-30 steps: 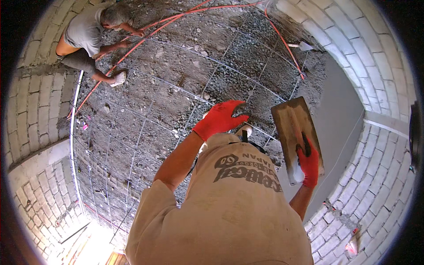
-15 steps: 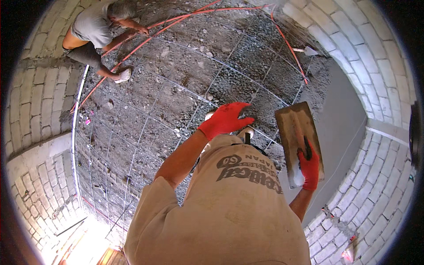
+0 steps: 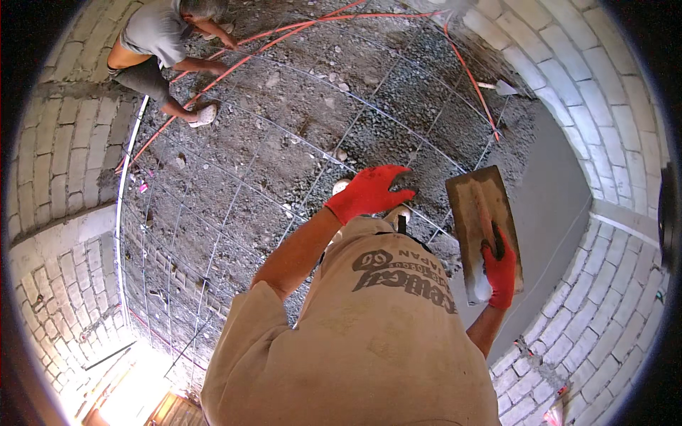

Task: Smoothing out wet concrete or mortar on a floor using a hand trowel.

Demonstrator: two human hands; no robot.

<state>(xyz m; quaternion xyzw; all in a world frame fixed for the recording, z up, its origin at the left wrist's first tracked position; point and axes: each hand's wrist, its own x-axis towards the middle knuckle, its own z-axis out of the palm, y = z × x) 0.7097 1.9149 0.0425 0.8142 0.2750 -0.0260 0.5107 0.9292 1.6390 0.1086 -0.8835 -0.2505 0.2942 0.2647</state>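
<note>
Two red-gloved hands are showing above the wearer's tan shirt, and only one of them is carrying anything. Starting far left, a curved block wall (image 3: 64, 149) is rising beside the gravel floor (image 3: 284, 142), and up in the top-left corner another person (image 3: 160, 42) is crouching over orange lines (image 3: 270, 35) that are running across the gravel. A grid of steel mesh (image 3: 234, 184) is lying over the stones.

Moving toward the middle, the left hand (image 3: 369, 192) is hanging out over the mesh with its fingers (image 3: 391, 174) spread apart, gripping nothing and touching nothing that I can make out.

Further right, the right hand (image 3: 501, 273) is wrapping its fingers (image 3: 497, 259) tight around the handle of a plastering trowel (image 3: 479, 213). The flat rectangular blade is sitting up in the air, its long axis running from the wrist away toward the top of the view, tilted slightly leftward, with the far end just beside the edge of the gravel. So the trowel is lying to the right of the empty left hand, a short way apart from it, and the right hand is plainly the nearer one, since it is already holding the tool.

Right of the blade, a smooth grey screed surface (image 3: 561, 206) is spreading out to the block wall on that side, and a second small trowel (image 3: 501, 86) is lying up near the far rim.
</note>
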